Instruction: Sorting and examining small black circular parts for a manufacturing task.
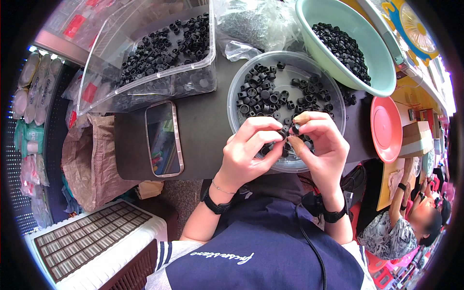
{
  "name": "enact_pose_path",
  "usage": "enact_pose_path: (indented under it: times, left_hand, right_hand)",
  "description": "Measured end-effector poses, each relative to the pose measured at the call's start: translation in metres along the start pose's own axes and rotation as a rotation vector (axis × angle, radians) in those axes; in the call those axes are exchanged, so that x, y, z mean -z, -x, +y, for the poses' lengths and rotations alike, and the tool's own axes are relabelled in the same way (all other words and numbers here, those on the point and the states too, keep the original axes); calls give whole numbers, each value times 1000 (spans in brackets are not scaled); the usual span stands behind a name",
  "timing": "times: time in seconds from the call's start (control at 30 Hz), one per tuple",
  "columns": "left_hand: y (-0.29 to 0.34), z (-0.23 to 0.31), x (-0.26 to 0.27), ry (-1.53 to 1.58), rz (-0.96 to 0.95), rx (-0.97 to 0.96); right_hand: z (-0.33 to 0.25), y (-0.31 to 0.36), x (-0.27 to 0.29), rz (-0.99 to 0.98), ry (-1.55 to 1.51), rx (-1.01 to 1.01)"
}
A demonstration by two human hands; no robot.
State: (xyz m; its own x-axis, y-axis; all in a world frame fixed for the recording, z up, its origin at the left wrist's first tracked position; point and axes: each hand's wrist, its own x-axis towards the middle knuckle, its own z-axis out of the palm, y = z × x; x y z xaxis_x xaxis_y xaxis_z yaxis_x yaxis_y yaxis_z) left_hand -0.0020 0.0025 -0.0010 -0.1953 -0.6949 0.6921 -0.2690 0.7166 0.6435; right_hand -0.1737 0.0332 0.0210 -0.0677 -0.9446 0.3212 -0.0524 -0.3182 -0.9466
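Over a round clear plastic tub point(232, 99) of small black plastic caps point(258, 84), both my hands meet, fingertips almost touching. My left hand point(246, 152) is closed, pinching a small black cap point(283, 133) between thumb and fingers. Facing it, my right hand point(325, 145) pinches another black piece point(296, 129); tan coverings wrap its thumb and index fingertip. Whether the two pieces touch is too small to tell. Many loose caps, some showing an open ring end, lie in the tub below.
Behind stand a rectangular clear bin point(150, 77) and a pale green basin point(309, 53), both holding black pieces, with a plastic bag point(261, 24) between them. A phone point(164, 137) lies left on the dark table point(203, 125). At right are a red plate point(386, 128) and another person point(394, 232).
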Motion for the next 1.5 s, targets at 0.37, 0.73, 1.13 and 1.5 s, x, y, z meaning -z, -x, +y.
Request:
enact_pose_path:
  times: [0.37,0.73,1.13,1.5]
  left_hand:
    - [7,-4,-6,149,60,99]
    - [6,-4,-4,149,41,53]
    - [2,-6,-2,42,96,-93]
    - [2,-4,4,107,-20,-73]
  right_hand:
    - [-5,-2,0,-4,35,59]
    - [-13,-4,-1,-58,168,-2]
    - [-16,-10,9,-188,-318,-482]
    - [-13,-11,14,-251,-487,-658]
